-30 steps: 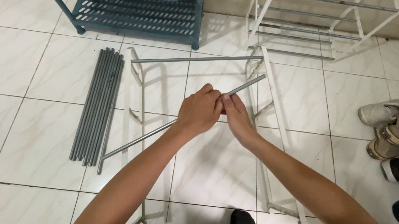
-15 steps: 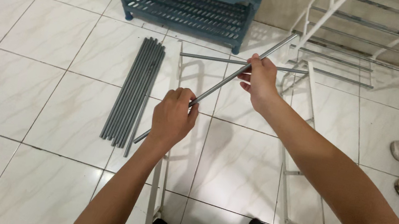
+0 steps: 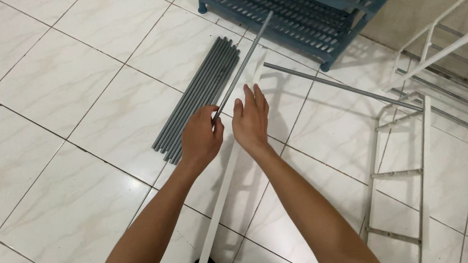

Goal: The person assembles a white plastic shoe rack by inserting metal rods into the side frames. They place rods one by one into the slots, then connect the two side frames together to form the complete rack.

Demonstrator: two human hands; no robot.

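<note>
The left hand (image 3: 201, 136) has its fingers clamped on the near end of a grey rod (image 3: 244, 62), which slants up and away toward the blue rack (image 3: 295, 6). The right hand (image 3: 251, 119) is flat, fingers apart and straight, pressing on a white rail (image 3: 228, 172) that lies on the floor. Held only at one end, the rod could swing and knock the rack, or slip down onto the rod bundle (image 3: 198, 98) at left. Another rod (image 3: 339, 86) lies far right by the white frame (image 3: 417, 176).
</note>
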